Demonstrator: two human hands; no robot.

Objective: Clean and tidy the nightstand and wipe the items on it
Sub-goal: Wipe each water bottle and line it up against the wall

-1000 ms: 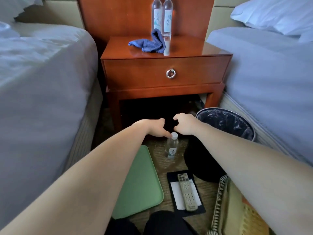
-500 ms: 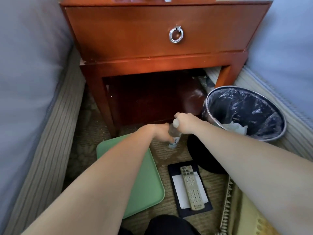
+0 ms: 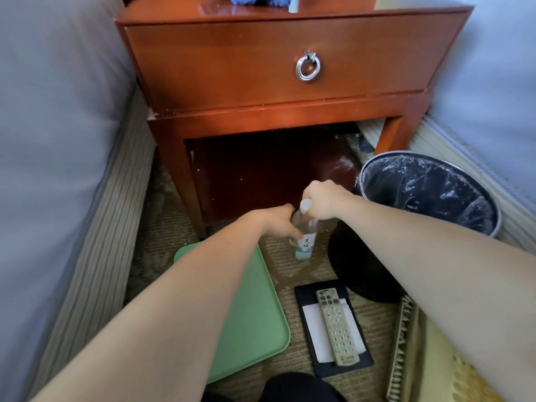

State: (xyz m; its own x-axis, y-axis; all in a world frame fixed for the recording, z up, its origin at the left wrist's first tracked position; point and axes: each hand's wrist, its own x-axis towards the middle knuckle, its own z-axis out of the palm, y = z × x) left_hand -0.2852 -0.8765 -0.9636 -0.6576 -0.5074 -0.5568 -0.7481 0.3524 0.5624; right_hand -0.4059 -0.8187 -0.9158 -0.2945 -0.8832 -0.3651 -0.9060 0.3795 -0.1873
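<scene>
One small water bottle point(image 3: 305, 242), near upright, is low at the carpet point(image 3: 290, 274) before the nightstand point(image 3: 275, 68) at 12 o'clock. The left hand point(image 3: 275, 224) curls round its body; the right hand point(image 3: 322, 201) wraps its white cap. One green tray point(image 3: 255, 314) lies at 7 o'clock, one remote point(image 3: 336, 329) at 5, one lined bin point(image 3: 429, 195) at 2.

The nightstand point(image 3: 275, 82) before me is reddish wood, varnished to a gloss, with a shiny metal ring pull point(image 3: 308, 66). The bottle point(image 3: 304, 242) I hold is clear, smooth plastic with a paper label. The green tray point(image 3: 255, 314) looks like matt plastic, as does the remote point(image 3: 336, 326). The bin point(image 3: 412, 154) has a bright metal rim and a crinkled, glossy plastic liner point(image 3: 420, 192). The carpet point(image 3: 293, 271) is a rough, ribbed weave.
</scene>
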